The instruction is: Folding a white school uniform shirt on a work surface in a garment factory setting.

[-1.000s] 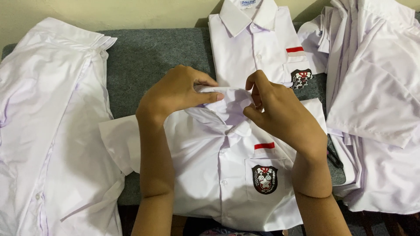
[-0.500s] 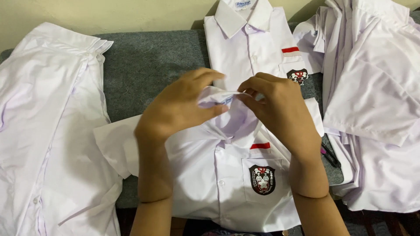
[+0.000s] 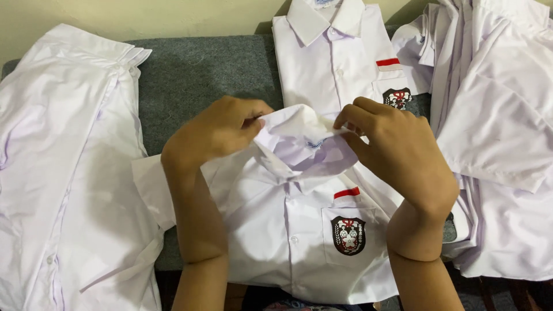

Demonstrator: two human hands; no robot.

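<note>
On my far left, a loose heap of white cotton shirts [image 3: 63, 173] lies unfolded over the grey felt-like work surface [image 3: 201, 69], sleeves trailing; I judge these not yet dealt with.

My left hand [image 3: 216, 135] is closed in a pinch on the left side of the raised collar [image 3: 299, 135] of the white short-sleeved uniform shirt with a red-and-white strip and a dark crest badge on its pocket [image 3: 288, 230]. This shirt lies face up in the centre of the surface, directly below me, buttoned down the front as far as I can see. Its body lies flat and its left sleeve spreads out sideways; no fold has been made in the body yet.

My right hand [image 3: 400, 155] is likewise closed, fingertips gripping the right side of the same collar. The collar stands up between the two hands, part turned, not yet laid flat.

Beyond the hands, a second white badge-pocket shirt [image 3: 334, 57] lies against the wall, collar set neatly and front smooth; I judge it further along than the one in hand, though its lower half is hidden.

On the far right, another stack of white shirts [image 3: 495, 115] lies rumpled and overlapping, seemingly untreated.

Assessment: early stage for the shirt in hand; collar shaping under way, folding outstanding.
</note>
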